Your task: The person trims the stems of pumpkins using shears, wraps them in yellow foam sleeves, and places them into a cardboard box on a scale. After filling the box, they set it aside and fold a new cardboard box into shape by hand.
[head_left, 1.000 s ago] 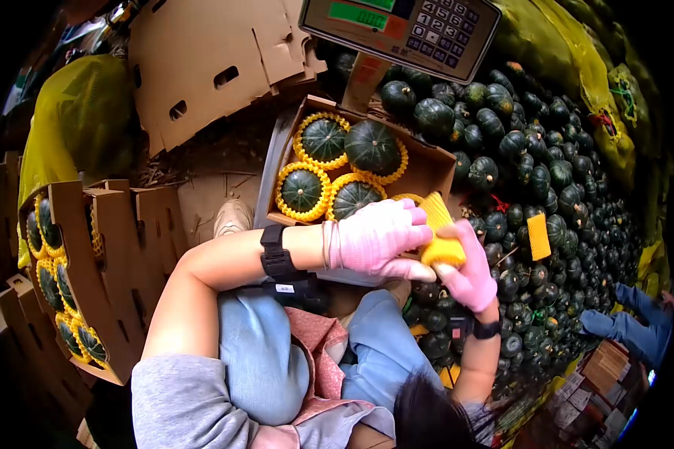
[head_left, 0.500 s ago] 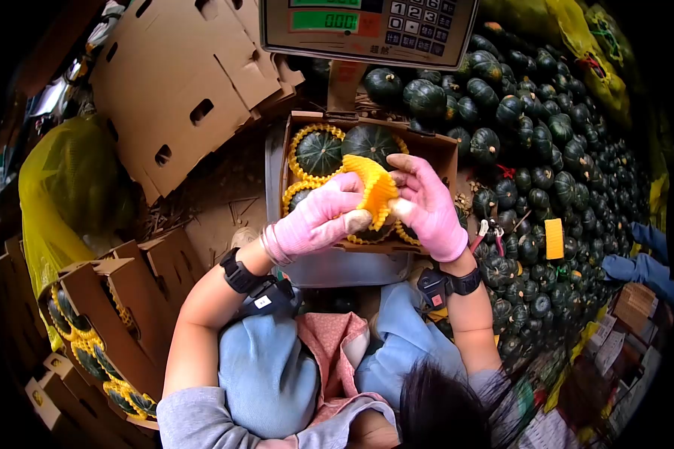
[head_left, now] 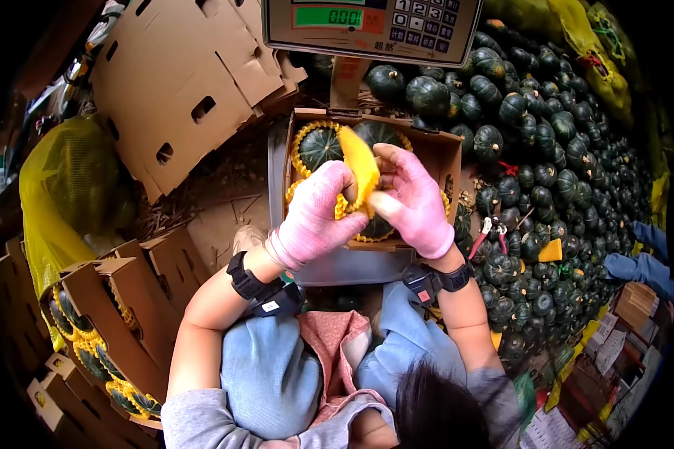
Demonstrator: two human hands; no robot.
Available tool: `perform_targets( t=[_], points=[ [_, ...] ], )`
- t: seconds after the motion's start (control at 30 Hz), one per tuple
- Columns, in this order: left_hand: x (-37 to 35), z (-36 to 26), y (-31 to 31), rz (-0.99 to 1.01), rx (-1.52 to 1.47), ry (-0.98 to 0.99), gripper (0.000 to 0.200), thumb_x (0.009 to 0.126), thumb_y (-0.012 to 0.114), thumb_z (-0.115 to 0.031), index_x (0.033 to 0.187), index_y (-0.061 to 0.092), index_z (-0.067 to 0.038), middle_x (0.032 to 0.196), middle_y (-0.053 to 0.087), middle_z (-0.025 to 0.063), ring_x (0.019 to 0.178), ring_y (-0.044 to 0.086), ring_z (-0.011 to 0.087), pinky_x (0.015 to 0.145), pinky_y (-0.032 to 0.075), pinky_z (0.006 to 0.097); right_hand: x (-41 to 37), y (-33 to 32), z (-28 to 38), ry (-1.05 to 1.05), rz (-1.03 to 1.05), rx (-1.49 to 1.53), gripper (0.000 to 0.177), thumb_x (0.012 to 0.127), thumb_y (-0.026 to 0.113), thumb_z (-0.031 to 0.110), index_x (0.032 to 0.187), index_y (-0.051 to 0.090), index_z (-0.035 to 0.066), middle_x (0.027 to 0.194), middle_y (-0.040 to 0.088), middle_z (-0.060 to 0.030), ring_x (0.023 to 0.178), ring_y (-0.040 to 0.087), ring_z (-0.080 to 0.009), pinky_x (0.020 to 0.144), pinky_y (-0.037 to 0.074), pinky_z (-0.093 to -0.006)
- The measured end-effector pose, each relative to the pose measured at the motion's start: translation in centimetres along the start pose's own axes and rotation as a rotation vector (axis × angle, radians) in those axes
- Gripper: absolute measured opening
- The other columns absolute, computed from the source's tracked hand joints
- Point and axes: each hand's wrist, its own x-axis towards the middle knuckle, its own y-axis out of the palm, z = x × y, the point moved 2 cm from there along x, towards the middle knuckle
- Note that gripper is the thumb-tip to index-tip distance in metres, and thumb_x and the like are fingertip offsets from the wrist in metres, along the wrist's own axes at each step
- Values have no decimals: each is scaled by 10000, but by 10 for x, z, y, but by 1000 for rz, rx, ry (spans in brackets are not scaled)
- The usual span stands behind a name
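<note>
Both of my hands wear pink gloves and meet above a cardboard box (head_left: 445, 153) of dark green pumpkins. Between them is a yellow foam net sleeve (head_left: 361, 161), folded flat and standing on edge. My left hand (head_left: 316, 217) grips its lower left side. My right hand (head_left: 418, 206) has curved fingers, with the thumb against the sleeve's lower right edge; its other fingertips are partly hidden. Inside the box, one pumpkin (head_left: 320, 149) sits in a yellow foam net at the back left. Another pumpkin (head_left: 378, 135) is behind the held sleeve. My hands cover much of the front row.
The box rests on a scale with a green-lit display (head_left: 328, 16). A large pumpkin pile (head_left: 547, 150) spreads right, with red-handled pruning shears (head_left: 489, 233) and a yellow foam piece (head_left: 551, 251) on it. Flattened cardboard (head_left: 180, 82), a yellow mesh bag (head_left: 75, 187) and packed boxes (head_left: 116, 314) are left.
The foam sleeve has turned more upright and shifted slightly left between my hands. My right hand has moved a little left and down. The foam piece on the pile shows a different, shorter outline.
</note>
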Motion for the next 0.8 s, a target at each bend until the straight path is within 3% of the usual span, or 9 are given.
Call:
perform_targets(
  t=[0.1,0.27,0.4,0.47,0.53,0.6,0.67,0.73,0.8],
  points=[
    [-1,2,2,37,-10,18,285,652,704,-20,805,467,-59,763,477,96,680,496,280,605,425,350,-5,-1,2,-87,152,37,665,733,732,66,1300,388,21,1192,531,-100,1004,563,-163,837,493,-282],
    [-4,7,5,26,-116,-60,207,745,680,-25,824,490,-49,791,512,99,704,523,237,630,439,324,-3,-3,-5,-240,-46,58,445,778,650,-80,1193,503,-13,1114,568,-77,1012,574,-152,928,458,-296],
    [-2,5,12,-202,-127,-189,178,808,619,-39,970,550,-17,864,566,72,772,556,162,712,460,261,2,3,-5,-308,-259,-116,420,730,586,-128,1125,549,9,1008,573,-76,896,598,-154,824,484,-273],
    [-1,15,7,5,-553,-432,240,861,564,-63,1092,520,-12,1051,570,38,878,574,137,795,467,260,1,0,-3,-367,-365,-307,386,706,568,-135,1060,588,17,952,574,-73,841,600,-153,763,493,-266],
    [-3,7,8,-58,-1301,-591,296,876,595,-156,1122,522,-9,1110,588,67,1031,571,154,901,457,300,-2,-11,4,-445,-361,-777,244,684,571,-100,885,627,26,826,554,-68,741,578,-155,649,473,-276],
    [0,3,1,-62,-1324,-640,279,879,603,-203,1081,548,-18,1113,597,75,1059,580,194,922,460,337,0,-33,-16,-213,-178,-292,220,676,536,-111,836,628,7,815,610,-52,768,602,-168,699,478,-278],
    [-1,4,-6,95,-1129,-639,173,887,602,-194,961,586,-38,1082,593,55,985,559,125,884,452,277,-6,-32,-8,208,-69,754,274,680,521,-120,906,634,-15,937,662,-76,868,637,-184,810,490,-281],
    [-3,13,-10,118,-928,-626,177,887,601,-175,971,590,-19,1122,578,65,1019,536,117,918,424,273,-9,-33,-15,135,27,822,304,711,520,-107,985,631,-37,1017,669,-105,938,643,-194,884,486,-304],
    [4,3,-9,157,-586,-259,193,879,605,-136,999,588,13,1076,598,60,1016,531,113,914,413,264,-13,-26,-17,181,67,667,298,749,530,-103,1016,637,-24,994,674,-92,909,645,-175,866,489,-301]
  ],
)
